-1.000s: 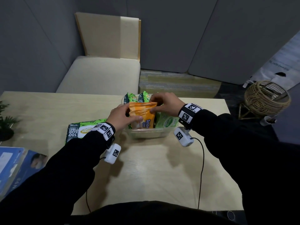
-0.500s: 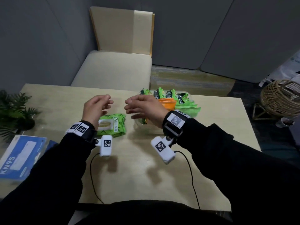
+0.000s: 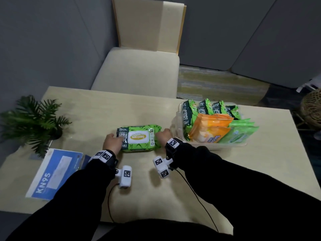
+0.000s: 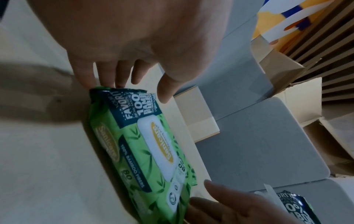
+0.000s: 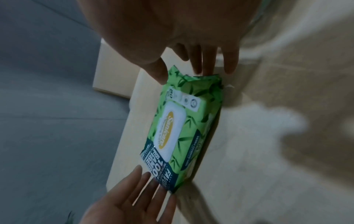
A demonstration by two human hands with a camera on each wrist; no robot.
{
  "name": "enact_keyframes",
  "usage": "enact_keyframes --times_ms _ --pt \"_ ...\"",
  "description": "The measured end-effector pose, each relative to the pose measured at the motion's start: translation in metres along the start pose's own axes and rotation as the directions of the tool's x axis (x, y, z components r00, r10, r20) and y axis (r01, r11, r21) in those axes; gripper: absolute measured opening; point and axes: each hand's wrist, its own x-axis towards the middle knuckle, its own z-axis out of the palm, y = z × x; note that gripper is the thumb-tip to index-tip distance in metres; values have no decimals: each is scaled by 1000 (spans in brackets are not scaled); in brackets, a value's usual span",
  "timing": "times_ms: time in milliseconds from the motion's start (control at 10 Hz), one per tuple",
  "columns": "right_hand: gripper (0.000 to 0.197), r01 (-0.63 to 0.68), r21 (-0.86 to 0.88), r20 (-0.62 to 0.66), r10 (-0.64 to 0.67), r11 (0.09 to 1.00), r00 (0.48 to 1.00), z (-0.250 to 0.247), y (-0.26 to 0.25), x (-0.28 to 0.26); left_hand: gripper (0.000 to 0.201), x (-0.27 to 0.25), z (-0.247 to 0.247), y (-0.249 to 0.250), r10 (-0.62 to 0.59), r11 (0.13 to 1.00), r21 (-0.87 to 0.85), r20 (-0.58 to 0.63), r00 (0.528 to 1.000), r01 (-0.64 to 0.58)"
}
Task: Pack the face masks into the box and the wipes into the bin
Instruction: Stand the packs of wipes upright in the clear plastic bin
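Hands [image 3: 112, 143] flank glossy green, pillow-shaped wipes pack [image 3: 138, 137] on table [image 3: 243, 171].

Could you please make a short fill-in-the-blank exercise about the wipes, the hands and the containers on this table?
1. The large green wipes pack lies flat on the ______, not in the bin.
2. The left hand and the right hand sit at opposite ______ of that pack.
3. The clear bin holds green wipes packs and ______ ones.
4. The blue box near the plant is printed with ______.

Missing words: table; ends; orange; KN95
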Motion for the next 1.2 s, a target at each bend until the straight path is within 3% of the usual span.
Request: enact_keyframes --times_ms 100,200,300,400,500,600,700,900,1000,1100,1200 --pt "42 -44 -59 110 50 997 993 2 2 -1 16 0 8 3 -6 1000 23 74 997 5" --pt "41 -13 -163 136 35 986 990 4 2 -10 32 6 6 4 -56 997 -47 85 995 60" --pt "14 44 23 98 -46 999 994 1 -8 -25 18 7 -11 14 -141 954 -246 130 981 170" --pt "32 213 142 17 -217 967 976 -11 -30 -52 21 -9 -30 47 -40 907 -414 106 994 81" --pt "40 378 292 -5 -394 878 919 -48 -68 -85 34 -33 -46 102 104 789 -612 58 993 -47" --pt "33 455 372 -74 -462 809 884 -116 -109 -104 37 -71 -46 162 293 656 -747 121 948 -107" --pt "14 452 443 -130 -443 774 887 -196 -126 -110 35 -103 -21 207 448 651 -744 213 868 -153" --pt "22 341 360 -143 -310 868 940 -319 -87 -66 16 -155 73 255 506 735 -646 320 801 -206" --pt "19 295 312 -148 -260 903 954 -353 -57 -32 20 -155 114 256 495 808 -529 370 786 -260" --pt "18 229 222 -74 -217 948 973 -361 -27 -9 35 -135 145 243 487 867 -321 384 785 -381" --pt "9 222 177 33 -232 959 972 -356 -4 8 53 -90 167 214 507 850 -75 390 769 -522"
